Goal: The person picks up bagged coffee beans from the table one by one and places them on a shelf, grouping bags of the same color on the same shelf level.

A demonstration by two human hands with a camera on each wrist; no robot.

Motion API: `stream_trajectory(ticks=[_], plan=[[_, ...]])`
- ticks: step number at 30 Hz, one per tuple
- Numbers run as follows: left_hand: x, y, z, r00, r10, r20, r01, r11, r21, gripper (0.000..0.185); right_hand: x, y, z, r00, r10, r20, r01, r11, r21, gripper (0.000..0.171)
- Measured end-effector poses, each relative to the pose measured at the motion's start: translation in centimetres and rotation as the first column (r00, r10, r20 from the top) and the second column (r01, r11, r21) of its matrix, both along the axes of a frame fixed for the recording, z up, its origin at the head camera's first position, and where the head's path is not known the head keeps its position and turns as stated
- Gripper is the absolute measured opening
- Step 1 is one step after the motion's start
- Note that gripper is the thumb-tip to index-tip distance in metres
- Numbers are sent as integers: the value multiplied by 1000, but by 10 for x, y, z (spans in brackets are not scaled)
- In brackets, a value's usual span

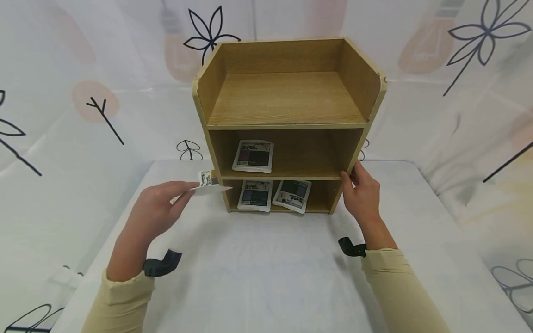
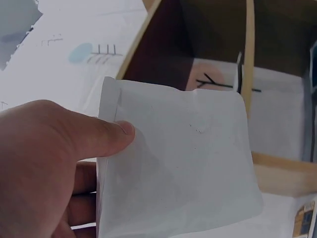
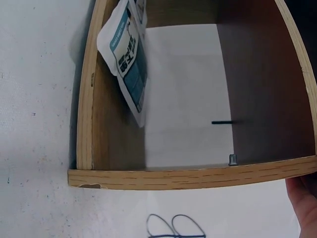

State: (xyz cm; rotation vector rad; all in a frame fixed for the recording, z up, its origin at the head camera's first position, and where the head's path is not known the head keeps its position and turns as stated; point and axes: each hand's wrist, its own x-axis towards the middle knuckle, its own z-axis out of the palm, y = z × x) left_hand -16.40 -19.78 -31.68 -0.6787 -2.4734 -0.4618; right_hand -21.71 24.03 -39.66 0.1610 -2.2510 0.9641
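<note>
A wooden shelf unit [image 1: 287, 125] stands on a white-covered table [image 1: 266, 268]. My left hand [image 1: 160, 210] pinches a flat white pouch [image 1: 208, 182] between thumb and fingers, just left of the shelf's lower left corner; in the left wrist view the pouch's [image 2: 178, 168] blank back fills the frame under my thumb [image 2: 99, 136]. My right hand [image 1: 361, 189] grips the shelf's right side panel at the middle board. One pouch [image 1: 253, 156] lies on the middle shelf and two pouches [image 1: 255, 194] [image 1: 292, 195] lie on the bottom one, one of which appears in the right wrist view [image 3: 129, 59].
The top tray of the shelf [image 1: 287, 97] holds nothing. A patterned white backdrop [image 1: 83, 92] hangs behind and around the table. The table's edges run at far left and right.
</note>
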Motion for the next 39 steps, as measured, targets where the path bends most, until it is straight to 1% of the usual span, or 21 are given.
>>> stream_trajectory(ticks=[3,6,11,17,21,32,35,39], plan=[[1,4,2,998,-46,-46,47,999,17,24,0,0,0,1000,-4,0,4,1000,5,47],[3,9,6,995,-76,-72,77,997,20,24,1,-1,1,1000,-9,4,9,1000,6,47],[6,18,12,991,-110,-82,113,993,30,24,2,-1,1,1000,-13,6,13,1000,4,47],[5,26,15,978,-173,-120,182,981,71,25,1,-1,1,1000,-18,-2,18,1000,8,45],[6,33,18,971,-205,-125,216,973,80,28,1,-2,1,1000,-13,-4,13,1000,-1,45],[2,51,20,940,-265,-215,298,945,137,31,2,-3,1,1000,-27,3,27,1000,8,46],[0,57,20,935,-263,-237,303,941,149,30,3,-2,1,1000,-30,7,30,999,11,46],[-2,65,22,933,-264,-244,308,936,168,30,3,-3,1,1000,-27,4,27,1000,4,45]])
